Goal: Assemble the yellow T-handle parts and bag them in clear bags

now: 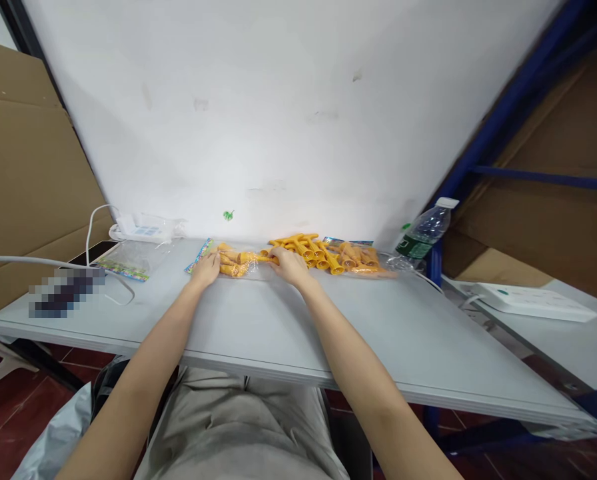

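A clear plastic bag (252, 269) with a colourful printed header lies flat on the table, several yellow horn-shaped plastic pieces (233, 259) inside. My left hand (206, 269) grips its left end beside the header. At the bag's right end, my right hand (289, 265) has its fingers closed on a yellow horn-shaped piece (267, 259) that points into the bag. Just beyond my right hand is a loose pile of yellow horn-shaped pieces (321, 253), flared ends towards me. Right of the pile lies another filled bag (366, 261).
A tilted water bottle (424, 230) leans at the right rear. Flat clear bags (133, 257), a phone (101, 251), a white cable (33, 261) and a bagged power strip (143, 229) lie left. Another power strip (533, 301) rests on the right-hand surface. A white wall (288, 120) stands behind.
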The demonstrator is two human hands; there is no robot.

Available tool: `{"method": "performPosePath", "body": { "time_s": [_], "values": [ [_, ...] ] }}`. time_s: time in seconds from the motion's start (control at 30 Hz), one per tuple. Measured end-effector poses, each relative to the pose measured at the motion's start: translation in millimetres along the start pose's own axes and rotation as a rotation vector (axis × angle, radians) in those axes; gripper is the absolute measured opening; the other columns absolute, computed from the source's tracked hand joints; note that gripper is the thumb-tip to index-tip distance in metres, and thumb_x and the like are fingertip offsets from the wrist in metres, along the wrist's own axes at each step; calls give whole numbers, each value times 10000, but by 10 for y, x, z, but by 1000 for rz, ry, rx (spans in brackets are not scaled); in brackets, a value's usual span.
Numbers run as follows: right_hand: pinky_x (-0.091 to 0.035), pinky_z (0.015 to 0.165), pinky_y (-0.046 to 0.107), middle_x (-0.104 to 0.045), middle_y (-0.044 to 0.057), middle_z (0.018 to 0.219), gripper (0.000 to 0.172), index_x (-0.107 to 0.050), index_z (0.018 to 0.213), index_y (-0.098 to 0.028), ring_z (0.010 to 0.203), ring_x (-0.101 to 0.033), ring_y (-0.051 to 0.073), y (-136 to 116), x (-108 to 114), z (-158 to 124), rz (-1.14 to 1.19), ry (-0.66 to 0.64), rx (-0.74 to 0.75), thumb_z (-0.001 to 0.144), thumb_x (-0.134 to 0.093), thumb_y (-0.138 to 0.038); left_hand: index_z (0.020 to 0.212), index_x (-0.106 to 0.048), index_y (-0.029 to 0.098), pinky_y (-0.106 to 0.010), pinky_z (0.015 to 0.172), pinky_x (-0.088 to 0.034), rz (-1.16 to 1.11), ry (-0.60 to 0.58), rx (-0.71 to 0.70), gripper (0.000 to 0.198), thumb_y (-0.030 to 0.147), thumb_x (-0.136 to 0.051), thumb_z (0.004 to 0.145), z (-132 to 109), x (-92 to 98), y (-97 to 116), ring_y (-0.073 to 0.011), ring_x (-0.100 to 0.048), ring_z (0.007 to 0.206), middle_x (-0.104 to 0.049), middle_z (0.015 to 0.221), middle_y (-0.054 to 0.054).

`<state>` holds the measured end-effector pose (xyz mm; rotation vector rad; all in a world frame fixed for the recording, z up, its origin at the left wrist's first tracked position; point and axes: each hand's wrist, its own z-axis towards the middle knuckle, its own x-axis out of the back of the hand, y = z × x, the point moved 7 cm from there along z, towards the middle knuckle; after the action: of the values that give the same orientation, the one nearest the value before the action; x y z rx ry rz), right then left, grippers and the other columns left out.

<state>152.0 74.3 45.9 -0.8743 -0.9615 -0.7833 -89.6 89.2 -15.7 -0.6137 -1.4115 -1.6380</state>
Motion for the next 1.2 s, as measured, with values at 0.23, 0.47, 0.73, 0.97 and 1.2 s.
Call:
{"method": "performPosePath", "body": {
  "time_s": [0.23, 0.47, 0.73, 0.97, 1.2],
  "values": [
    [-447, 791, 271, -709, 54, 1013, 130, -668, 950, -194, 946, -639, 198, 43, -324, 66, 182, -28, 32, 832, -614, -200, 1321, -589, 248, -478, 1126, -342, 30, -48, 21, 548, 398, -188, 979, -47, 43, 80, -282, -436, 1359, -539, 1426, -43],
    [-477, 752, 273, -716, 36, 879, 110, -687, 878, -180, 783, -629, 166, 41, -423, 87, 424, 4, 5, 799, -616, -211, 1308, -599, 268, -454, 1125, -345, 11, -27, 9, 554, 405, -170, 987, -37, 44, 72, -266, -467, 1334, -557, 1409, -21],
    [-504, 650, 253, -685, 30, 913, 198, -632, 943, -163, 632, -610, 109, 56, -524, 95, 847, -40, -44, 755, -616, -226, 1349, -565, 222, -368, 1169, -295, -113, -9, -64, 522, 360, -210, 991, -27, 51, 131, -187, -422, 1370, -529, 1437, -22],
    [-545, 691, 274, -635, -24, 669, 173, -570, 725, -179, 629, -633, 117, 152, -651, 112, 1138, -24, -263, 677, -730, -226, 1296, -616, 233, -355, 1184, -256, -161, -73, -86, 518, 388, -228, 991, -23, 23, 193, -166, -364, 1414, -521, 1444, -10],
    [-562, 686, 275, -653, -7, 576, 227, -551, 599, -190, 574, -630, 120, 205, -770, 99, 1216, -64, -407, 684, -761, -183, 1316, -596, 264, -392, 1177, -262, -160, -69, -19, 521, 425, -221, 992, -4, 19, 136, -195, -327, 1437, -407, 1525, -14]
  ]
}}
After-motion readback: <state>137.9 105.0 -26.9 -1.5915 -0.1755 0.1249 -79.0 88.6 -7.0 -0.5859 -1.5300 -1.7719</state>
